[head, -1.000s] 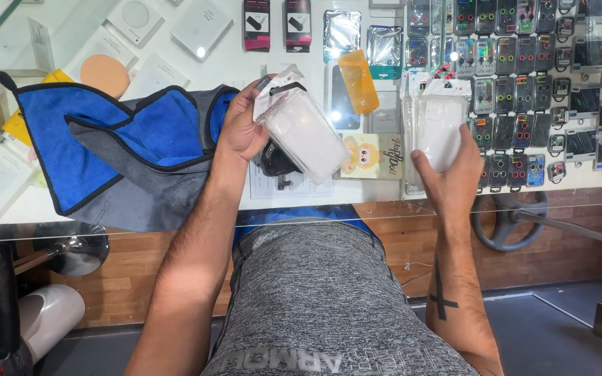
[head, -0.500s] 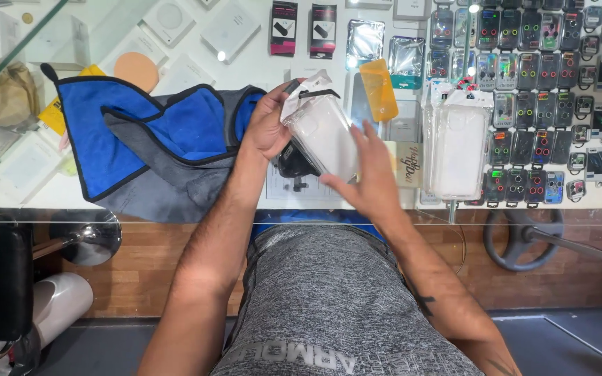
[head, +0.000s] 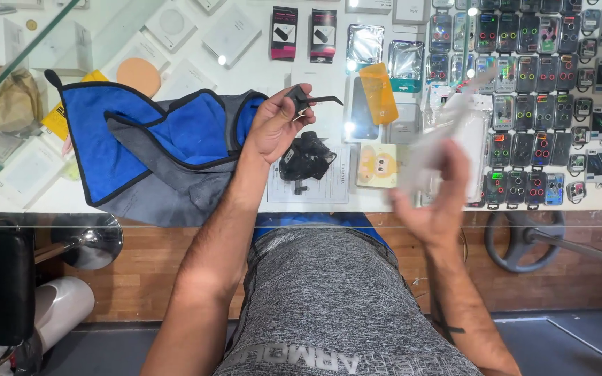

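Head view: left hand [head: 273,129] pinches small black clip [head: 301,99]; right hand [head: 435,202], blurred, holds clear packaging [head: 454,129] beside bench [head: 259,49].

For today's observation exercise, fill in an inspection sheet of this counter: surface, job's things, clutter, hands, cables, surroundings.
Surface: glass counter over a white display of small goods.
Job's things: small black part in the left hand; clear package, blurred, in the right hand; black gadget on a paper sheet.
Clutter: blue-and-grey cloth; orange case; rows of remotes.
Hands: left pinches the part; right grips the package.
Cables: nothing seen.
Surroundings: stool base; wooden front.
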